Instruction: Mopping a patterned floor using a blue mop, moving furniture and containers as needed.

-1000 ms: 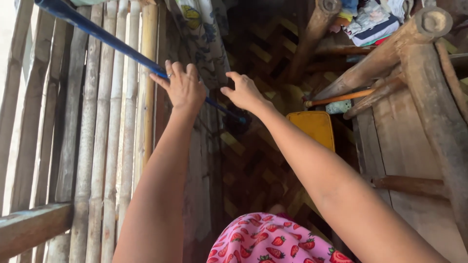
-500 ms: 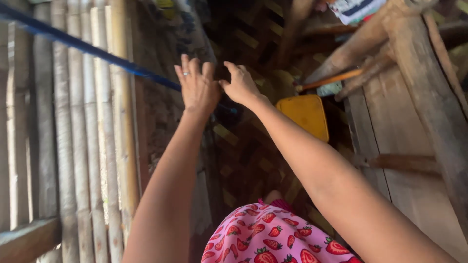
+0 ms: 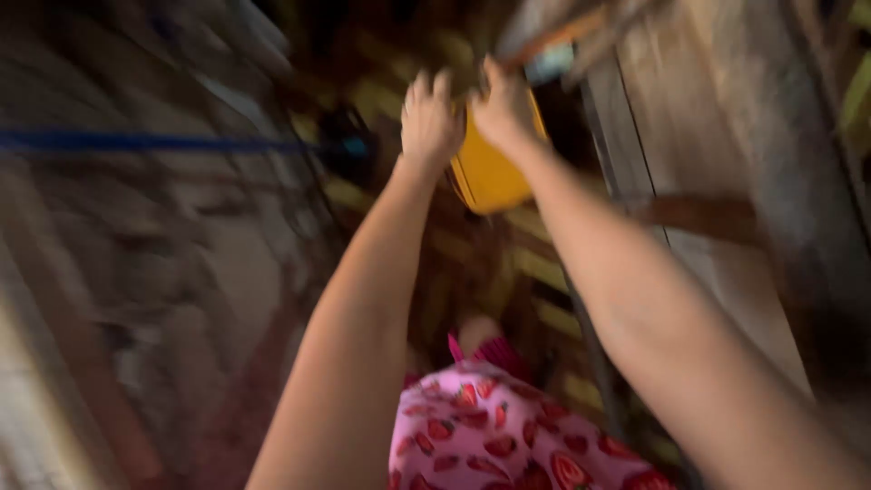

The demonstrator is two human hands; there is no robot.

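The picture is badly smeared by motion, so only the large shapes can be trusted. Both arms reach forward and down. The left hand (image 3: 429, 118) sits at the upper left edge of a yellow container (image 3: 490, 168), a flat rectangular plastic thing standing on the woven floor (image 3: 535, 272); the right hand (image 3: 502, 109) is at its upper right edge. Both hands overlap the yellow shape, but whether they touch or grip it cannot be told. The left fingers (image 3: 425, 88) look straight and held close together, pointing away from the person; the right fingers are a blur and their state cannot be told.

As a judgement on progress: the hands have arrived at the container but no lift is evident, since it appears to rest on the floor, and nothing shows it opened, moved or emptied. The whole handling seems to lie ahead.

What the container holds cannot be seen; only its plain yellow face shows, and no lid or opening can be made out.

To the left, well apart from the hands, a blue pole (image 3: 154, 142) runs level across the frame, its end near a dark clump beside the left wrist; neither hand is on it. To the right lies a wooden plank platform (image 3: 708, 154) with a brown bar across it. At the bottom edge is the person's pink strawberry-print garment (image 3: 490, 436)
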